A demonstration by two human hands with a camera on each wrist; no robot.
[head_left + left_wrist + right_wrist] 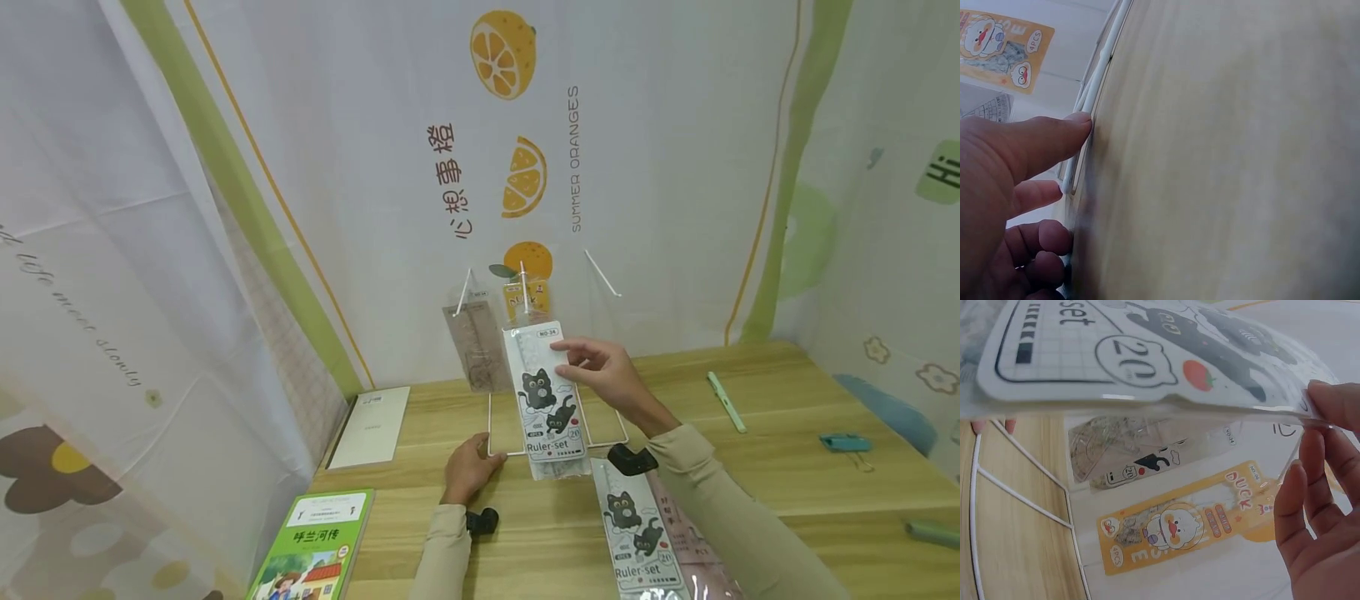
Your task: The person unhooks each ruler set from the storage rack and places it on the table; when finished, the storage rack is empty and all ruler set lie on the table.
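White wire rack [489, 417] is pinched at its corner by the left hand [469, 471], while the right hand [603, 375] pinches the cat ruler-set packet [546, 392] near the middle hook [524, 287], so I judge hanging is the present step, and next needs careful threading onto it.

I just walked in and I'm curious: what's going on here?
A person's right hand pinches a black-cat ruler-set packet by the middle prong of a white wire rack; whether it is hooked is unclear. The left hand holds the rack low down. An orange duck packet hangs behind, and another ruler set lies on the table.
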